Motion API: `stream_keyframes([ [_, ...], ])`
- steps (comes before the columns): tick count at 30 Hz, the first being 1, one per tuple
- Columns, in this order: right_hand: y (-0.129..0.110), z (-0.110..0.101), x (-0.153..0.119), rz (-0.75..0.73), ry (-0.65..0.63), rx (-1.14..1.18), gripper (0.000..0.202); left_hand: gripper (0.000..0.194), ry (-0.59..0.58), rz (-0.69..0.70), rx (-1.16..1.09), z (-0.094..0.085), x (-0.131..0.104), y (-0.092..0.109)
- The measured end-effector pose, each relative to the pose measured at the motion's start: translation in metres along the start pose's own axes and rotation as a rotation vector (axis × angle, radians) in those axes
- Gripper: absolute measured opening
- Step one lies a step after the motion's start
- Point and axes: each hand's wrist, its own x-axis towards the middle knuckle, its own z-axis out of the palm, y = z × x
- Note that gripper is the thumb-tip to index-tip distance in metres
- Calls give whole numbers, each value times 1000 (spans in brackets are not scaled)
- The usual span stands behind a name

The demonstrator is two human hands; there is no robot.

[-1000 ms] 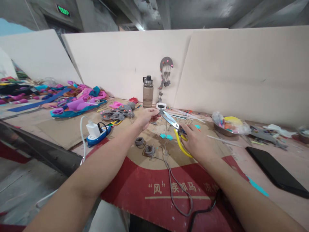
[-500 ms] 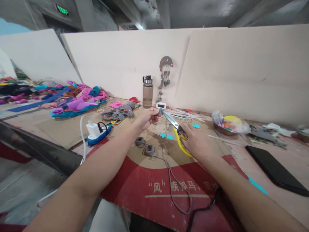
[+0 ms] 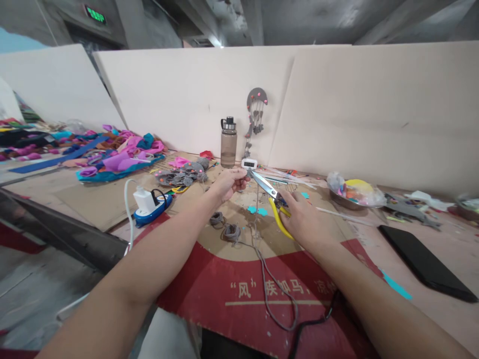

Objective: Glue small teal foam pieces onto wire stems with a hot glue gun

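Note:
Between the fingertips of my left hand [image 3: 232,183] is a small grey felt piece [image 3: 249,172], mostly hidden by the fingers. My right hand [image 3: 301,214] is closed round the yellow handles of a pair of scissors [image 3: 266,187]. The scissors' tips meet the grey piece, and their blades look nearly closed. From near the left fingertips a grey cord hangs down. More grey cord [image 3: 279,289] loops over the red and brown cardboard [image 3: 209,269], beside two small cord coils [image 3: 232,232]. Blue felt cut-outs [image 3: 257,211] lie under the hands.
A bottle [image 3: 228,144], a small digital timer [image 3: 249,163] and a grey moon-shaped hanging [image 3: 257,109] stand at the back. Left are felt scraps [image 3: 127,154] and a blue power strip [image 3: 153,212]. On the right sit a metal bowl [image 3: 355,199] and a black phone [image 3: 426,262].
The scissors' blades have closed slightly, and the yellow handles have drawn together in my right hand. My left hand stays in place with the grey piece.

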Motion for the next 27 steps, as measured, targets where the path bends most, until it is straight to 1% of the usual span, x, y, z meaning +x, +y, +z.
stream_keyframes([
  [4, -1, -2, -1, 5, -19, -24, 44, 8, -10, 3, -23, -1, 1, -2],
  [14, -5, -8, -1, -5, -42, -82, 40, 8, -13, -40, -41, 0, 0, -1],
  [19, -5, -9, -2, -8, -25, -117, 36, 7, -13, -58, -27, -1, 0, 0],
  [22, -3, -7, -2, -9, -9, -62, 36, 9, -14, -58, -8, -1, 0, 0],
  [27, 0, -3, 0, 17, -13, 142, 36, 8, 2, -46, 48, -1, 1, -2],
])
